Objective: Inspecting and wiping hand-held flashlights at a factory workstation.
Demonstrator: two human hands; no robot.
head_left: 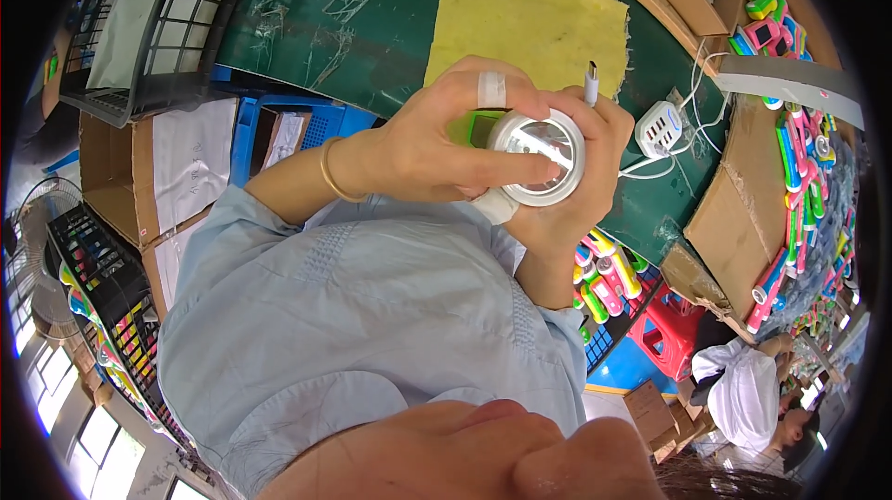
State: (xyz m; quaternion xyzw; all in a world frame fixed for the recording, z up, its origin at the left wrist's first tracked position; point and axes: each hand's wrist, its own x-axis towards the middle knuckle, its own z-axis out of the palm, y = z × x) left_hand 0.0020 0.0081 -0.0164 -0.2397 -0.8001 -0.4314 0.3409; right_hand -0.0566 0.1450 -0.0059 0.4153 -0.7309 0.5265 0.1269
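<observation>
Two bare hands held one round lamp (539, 139) in the air, over the near edge of the desk (409, 45). The left hand (427, 147) was closed on its left side, with one finger laid across the clear front; the fingers of the right hand (593, 161) were wrapped around the right side. From among these right fingers, a white plug (592, 86) stuck up. I judged the lamp to be light and stiff, probably smooth plastic, so a little slippery; its clear front could be scratched, therefore the white rim (541, 197) seemed the better place to take hold. Beyond the hands, a yellow cloth (530, 17) lay toward the far edge of the desk, and a white charger (658, 131) was near the right edge. Past this edge were many colourful torches (804, 156). Farther to the right, a person in white (746, 393) was visible.
</observation>
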